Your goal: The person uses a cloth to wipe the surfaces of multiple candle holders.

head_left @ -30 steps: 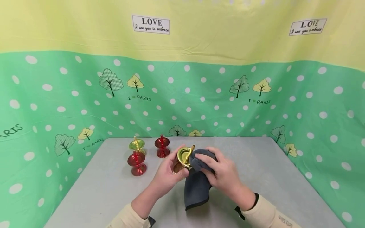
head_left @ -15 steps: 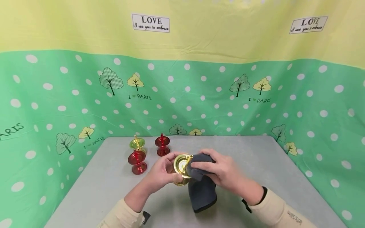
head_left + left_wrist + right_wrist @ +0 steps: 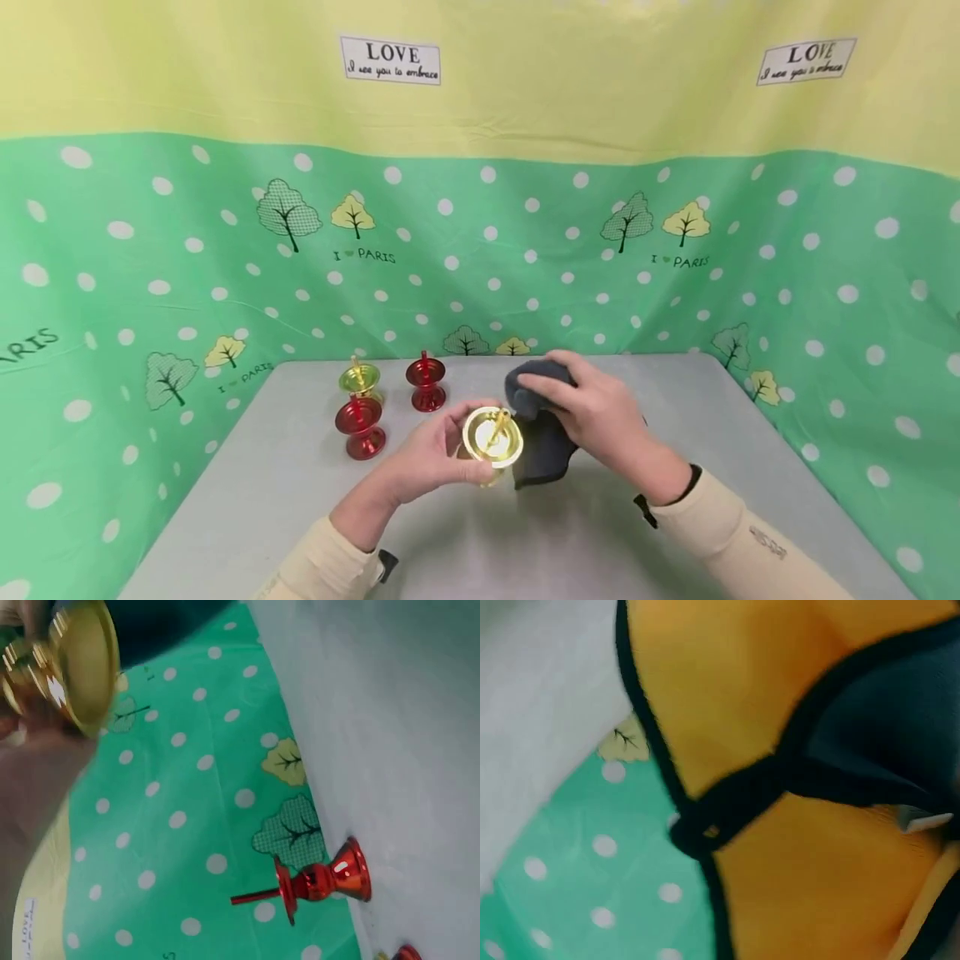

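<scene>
My left hand [image 3: 423, 458] holds a gold candle holder [image 3: 492, 442] above the table, thumb at the near side below its dish. The dish tilts toward the head camera, and a thin stem rises from its middle. My right hand [image 3: 603, 412] grips a bunched dark grey cloth [image 3: 546, 450] up and to the right of the dish, its loose end hanging down. In the head view the cloth appears apart from the dish. The right wrist view is filled by the cloth's orange side [image 3: 802, 885] and black edging; the fingers are hidden there.
Left of my hands stand a red candle holder [image 3: 427, 387] at the back, another red candle holder [image 3: 362, 429] nearer, and a gold candle holder [image 3: 360, 379] partly behind it. The grey table [image 3: 262, 500] ends at a green dotted curtain [image 3: 525, 275].
My right hand has lifted the cloth off the gold candle holder's dish, up and away. The candle holder has turned, its dish facing the head camera more. The standing candle holders stay put.
</scene>
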A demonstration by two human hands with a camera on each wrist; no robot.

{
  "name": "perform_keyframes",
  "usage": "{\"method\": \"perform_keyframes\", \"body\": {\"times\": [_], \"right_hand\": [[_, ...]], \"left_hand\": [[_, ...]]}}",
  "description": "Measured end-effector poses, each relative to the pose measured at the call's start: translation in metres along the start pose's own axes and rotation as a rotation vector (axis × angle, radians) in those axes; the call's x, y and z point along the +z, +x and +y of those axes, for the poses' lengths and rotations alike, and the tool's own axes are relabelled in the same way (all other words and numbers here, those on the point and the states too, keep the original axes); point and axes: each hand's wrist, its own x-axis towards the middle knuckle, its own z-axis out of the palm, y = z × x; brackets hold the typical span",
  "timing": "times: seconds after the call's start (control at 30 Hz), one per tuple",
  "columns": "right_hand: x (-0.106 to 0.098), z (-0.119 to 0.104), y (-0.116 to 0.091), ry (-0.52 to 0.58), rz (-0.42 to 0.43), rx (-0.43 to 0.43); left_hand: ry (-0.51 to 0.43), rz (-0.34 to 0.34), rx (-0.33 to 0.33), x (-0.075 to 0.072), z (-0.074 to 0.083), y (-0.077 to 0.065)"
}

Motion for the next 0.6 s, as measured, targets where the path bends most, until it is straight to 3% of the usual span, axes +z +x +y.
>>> {"method": "perform_keyframes", "body": {"times": [0.07, 0.13, 0.27, 0.37, 0.6], "right_hand": [[0.0, 0.0, -0.006, 0.013, -0.032, 0.111], [0.002, -0.004, -0.012, 0.055, -0.045, 0.156], [0.01, -0.021, -0.018, 0.098, -0.044, 0.123], [0.018, -0.034, -0.02, 0.085, -0.026, 0.104], [0.024, -0.031, -0.025, 0.129, 0.036, 0.163]], "left_hand": [[0.048, 0.157, -0.021, 0.0, -0.002, 0.001], [0.082, 0.281, -0.049, 0.0, -0.004, 0.003], [0.066, 0.415, -0.058, 0.005, -0.009, 0.009], [0.033, 0.42, -0.058, 0.011, -0.01, 0.012], [-0.028, 0.264, -0.04, 0.011, -0.007, 0.006]]}}
